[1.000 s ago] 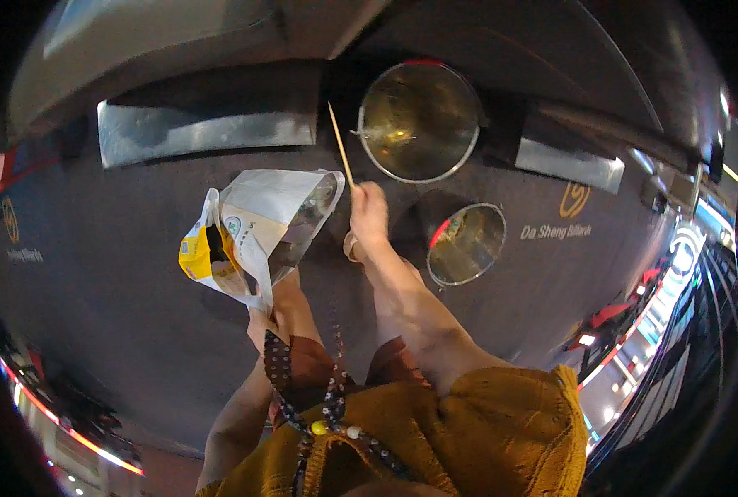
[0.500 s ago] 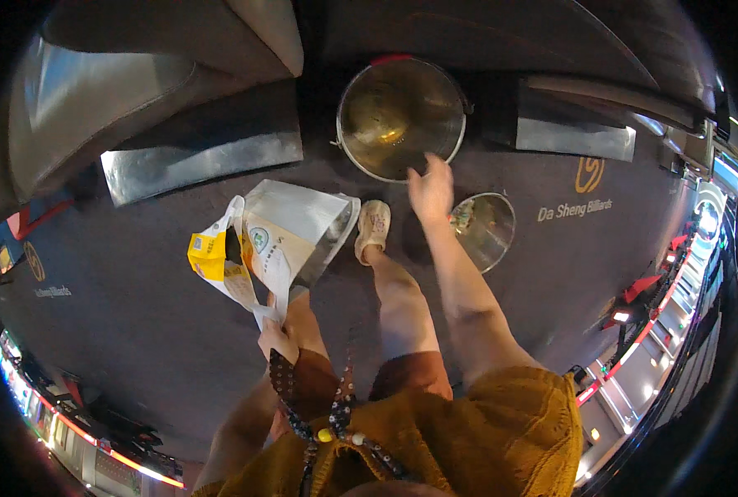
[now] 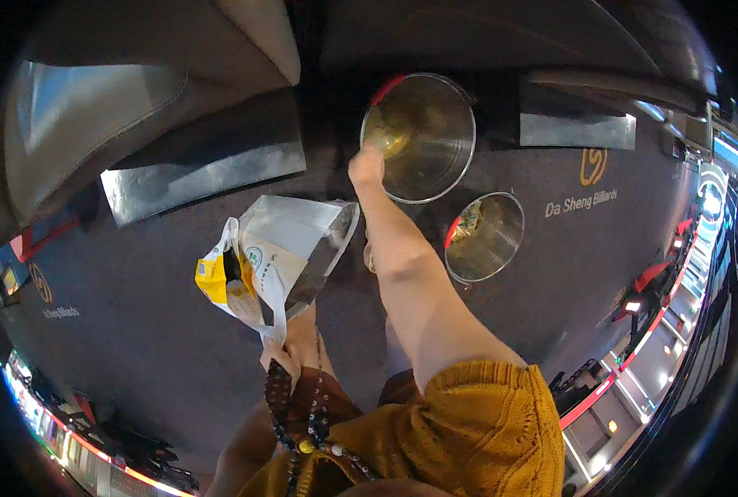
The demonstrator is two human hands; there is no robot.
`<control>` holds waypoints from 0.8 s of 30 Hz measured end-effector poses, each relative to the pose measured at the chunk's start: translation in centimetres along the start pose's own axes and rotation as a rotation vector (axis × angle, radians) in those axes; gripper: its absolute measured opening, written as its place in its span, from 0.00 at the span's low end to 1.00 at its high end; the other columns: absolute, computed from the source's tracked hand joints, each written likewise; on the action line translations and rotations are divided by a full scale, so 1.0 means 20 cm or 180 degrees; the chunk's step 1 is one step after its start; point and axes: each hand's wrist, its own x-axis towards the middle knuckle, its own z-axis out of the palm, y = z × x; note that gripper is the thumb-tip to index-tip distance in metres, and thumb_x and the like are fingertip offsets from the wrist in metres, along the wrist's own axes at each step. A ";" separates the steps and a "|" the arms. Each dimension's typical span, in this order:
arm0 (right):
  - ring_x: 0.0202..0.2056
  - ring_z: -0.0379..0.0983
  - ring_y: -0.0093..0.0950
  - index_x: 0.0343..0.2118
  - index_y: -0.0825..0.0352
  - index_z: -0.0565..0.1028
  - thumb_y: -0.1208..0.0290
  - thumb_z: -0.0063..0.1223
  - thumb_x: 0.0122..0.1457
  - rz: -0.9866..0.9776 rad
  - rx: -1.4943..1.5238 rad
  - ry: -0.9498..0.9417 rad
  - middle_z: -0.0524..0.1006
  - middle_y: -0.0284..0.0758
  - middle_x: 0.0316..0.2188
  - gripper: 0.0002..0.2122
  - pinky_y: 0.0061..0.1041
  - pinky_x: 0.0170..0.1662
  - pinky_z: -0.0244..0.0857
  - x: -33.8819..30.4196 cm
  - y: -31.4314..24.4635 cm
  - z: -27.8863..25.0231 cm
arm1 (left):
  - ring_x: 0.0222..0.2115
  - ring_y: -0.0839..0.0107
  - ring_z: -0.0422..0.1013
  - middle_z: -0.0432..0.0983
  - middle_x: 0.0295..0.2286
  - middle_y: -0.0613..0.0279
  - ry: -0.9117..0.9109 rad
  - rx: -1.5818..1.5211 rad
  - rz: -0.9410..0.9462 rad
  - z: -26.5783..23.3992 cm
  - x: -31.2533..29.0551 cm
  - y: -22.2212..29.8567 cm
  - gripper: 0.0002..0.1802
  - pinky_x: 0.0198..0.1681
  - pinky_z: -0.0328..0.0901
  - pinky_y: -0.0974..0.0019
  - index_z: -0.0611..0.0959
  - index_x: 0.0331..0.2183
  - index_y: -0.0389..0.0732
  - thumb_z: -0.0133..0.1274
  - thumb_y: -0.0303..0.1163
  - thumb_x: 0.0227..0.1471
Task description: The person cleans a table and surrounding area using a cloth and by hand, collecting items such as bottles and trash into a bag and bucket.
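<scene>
Right hand [image 3: 367, 168] now at the large bucket's [image 3: 442, 137] left rim, earlier nearer its right; red patch turned leftward, suggesting bucket being handled; finger closure there unclear; left hand [image 3: 281, 358] fingers stay curled round white bag [image 3: 290, 236] handles; small bucket [image 3: 499, 248] alongside.

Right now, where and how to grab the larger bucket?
Probably by the red grip at the far left rim of the larger bucket, coming from above left: it opens upward, and that strip lies along the edge, beyond the right hand.
</scene>
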 end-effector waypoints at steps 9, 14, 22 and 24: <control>0.34 0.70 0.43 0.33 0.69 0.69 0.75 0.32 0.52 -0.0597 -0.0808 -0.0649 0.73 0.49 0.29 0.11 0.36 0.37 0.65 -0.30 0.42 -0.11 | 0.30 0.47 0.67 0.69 0.32 0.45 -0.0550 0.0480 0.0154 -0.13 0.10 0.09 0.19 0.32 0.63 0.55 0.69 0.37 0.33 0.47 0.33 0.41; 0.45 0.63 0.42 0.43 0.70 0.64 0.75 0.42 0.48 -0.0633 -0.0164 -0.0682 0.64 0.49 0.44 0.17 0.33 0.47 0.58 -0.52 0.24 -0.28 | 0.29 0.46 0.67 0.69 0.30 0.47 -0.0530 0.0702 0.0282 -0.09 0.13 -0.05 0.20 0.30 0.63 0.52 0.69 0.38 0.33 0.49 0.34 0.41; 0.44 0.63 0.37 0.51 0.66 0.56 0.77 0.49 0.43 -0.3140 0.3039 0.1854 0.59 0.45 0.49 0.29 0.30 0.47 0.57 -0.81 -0.37 -1.77 | 0.25 0.44 0.66 0.68 0.24 0.39 -0.0293 0.0364 0.0007 0.03 0.11 -0.10 0.16 0.27 0.61 0.53 0.69 0.28 0.29 0.49 0.33 0.41; 0.43 0.65 0.36 0.52 0.65 0.55 0.76 0.48 0.44 -0.4337 0.3387 0.1856 0.58 0.45 0.49 0.28 0.31 0.45 0.59 -0.98 -0.51 -2.23 | 0.27 0.42 0.65 0.68 0.21 0.37 -0.0452 -0.0417 -0.0281 0.06 0.13 -0.15 0.15 0.26 0.61 0.54 0.70 0.24 0.28 0.50 0.33 0.42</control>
